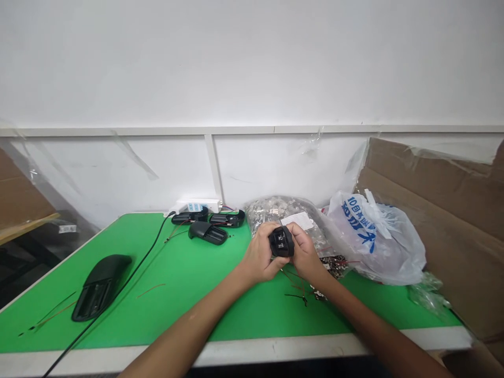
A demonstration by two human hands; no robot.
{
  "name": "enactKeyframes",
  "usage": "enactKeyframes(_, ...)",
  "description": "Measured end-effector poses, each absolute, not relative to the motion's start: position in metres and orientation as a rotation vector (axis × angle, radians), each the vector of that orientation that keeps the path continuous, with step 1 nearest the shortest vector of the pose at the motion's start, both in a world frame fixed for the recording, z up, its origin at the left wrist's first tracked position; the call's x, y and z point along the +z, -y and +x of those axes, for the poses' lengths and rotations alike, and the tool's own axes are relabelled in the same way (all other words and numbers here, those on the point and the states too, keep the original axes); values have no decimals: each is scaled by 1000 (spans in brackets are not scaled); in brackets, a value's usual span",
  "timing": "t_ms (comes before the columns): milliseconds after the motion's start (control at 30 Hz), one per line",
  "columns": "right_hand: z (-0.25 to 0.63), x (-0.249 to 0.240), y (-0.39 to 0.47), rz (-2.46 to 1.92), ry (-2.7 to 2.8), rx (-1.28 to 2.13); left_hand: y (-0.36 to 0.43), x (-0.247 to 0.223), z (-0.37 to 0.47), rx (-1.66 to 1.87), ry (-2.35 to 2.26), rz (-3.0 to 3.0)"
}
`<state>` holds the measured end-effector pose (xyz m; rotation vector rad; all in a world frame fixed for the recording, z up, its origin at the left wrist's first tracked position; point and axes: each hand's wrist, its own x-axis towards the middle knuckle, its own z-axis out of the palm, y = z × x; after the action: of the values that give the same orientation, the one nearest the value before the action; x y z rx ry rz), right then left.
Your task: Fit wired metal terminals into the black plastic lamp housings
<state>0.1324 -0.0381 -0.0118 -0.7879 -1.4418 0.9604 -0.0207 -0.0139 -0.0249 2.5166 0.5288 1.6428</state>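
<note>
Both hands grip a black plastic housing [281,242] above the green tabletop, its end with two small metal contacts turned toward me. My left hand [260,253] wraps its left side, thumb underneath. My right hand [305,252] closes on its right side. Below them lie red and black wires [301,294] and small dark circuit boards [334,265]. Beyond the hands sits a clear bag of small metal parts [271,207] with a white label.
More black housings [208,232] lie at the back beside a white power strip [199,205]. Another housing [98,286] rests at the left near a black cable [137,268]. A white plastic bag [378,241] and cardboard [441,210] stand at the right.
</note>
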Motion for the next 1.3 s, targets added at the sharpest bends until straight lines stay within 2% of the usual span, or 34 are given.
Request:
enactKeyframes(267,129,-13,33,-749,1282,992,14,-28,-22,1649,-675,2312)
enactKeyframes(367,130,-10,32,-743,1288,1014,15,-26,-22,1607,-645,2372)
enactKeyframes(600,135,-7,38,-823,1448,820,15,-23,-21,1580,-598,2476)
enactKeyframes(1300,129,-9,46,-791,1376,809,9,-24,-24,1587,-528,2632)
